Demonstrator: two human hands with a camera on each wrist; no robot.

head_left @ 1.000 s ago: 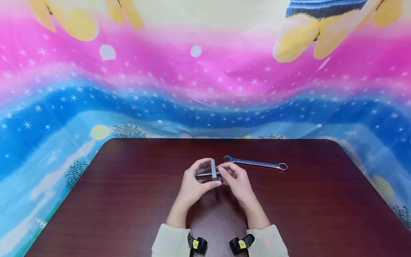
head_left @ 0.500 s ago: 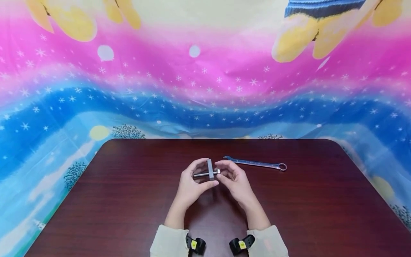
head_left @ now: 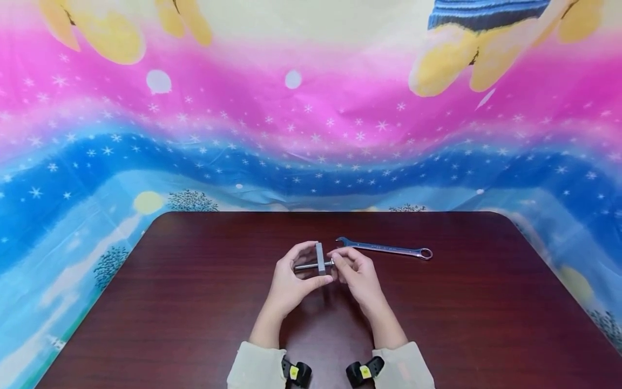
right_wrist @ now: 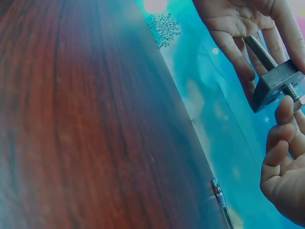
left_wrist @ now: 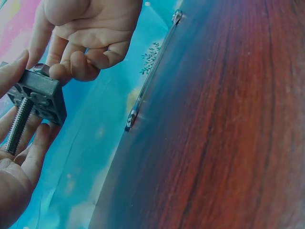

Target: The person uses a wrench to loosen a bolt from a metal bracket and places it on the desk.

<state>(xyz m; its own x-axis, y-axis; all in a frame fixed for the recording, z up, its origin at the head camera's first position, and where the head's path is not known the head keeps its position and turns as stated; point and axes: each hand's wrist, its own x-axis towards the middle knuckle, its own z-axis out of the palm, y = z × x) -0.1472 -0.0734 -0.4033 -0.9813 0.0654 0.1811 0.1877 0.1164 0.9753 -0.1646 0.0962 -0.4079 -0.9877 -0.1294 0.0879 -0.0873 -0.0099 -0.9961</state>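
Note:
My left hand [head_left: 290, 281] holds a grey square block [head_left: 320, 258] by its edges, thumb on the near edge and fingers at the far one. A long threaded bolt [head_left: 305, 266] passes through the block, its shank pointing left toward the left palm. At the block's right side, my right hand [head_left: 360, 274] pinches the bolt's head end between thumb and fingers. In the left wrist view, part of the hex head [left_wrist: 42, 68] shows behind the block. Some thread is visible between block and head in the right wrist view, where fingers partly hide the head [right_wrist: 299, 104].
A combination wrench [head_left: 384, 248] lies on the dark red wooden table [head_left: 170, 302], beyond and right of the hands. A printed cloth backdrop [head_left: 262, 156] hangs behind the table's far edge. Both wrists wear black strapped devices [head_left: 300, 373].
Half a second ago the right fingers were spread a little, leaving the bolt head showing; now they pinch over it again. The block and left hand have barely shifted.

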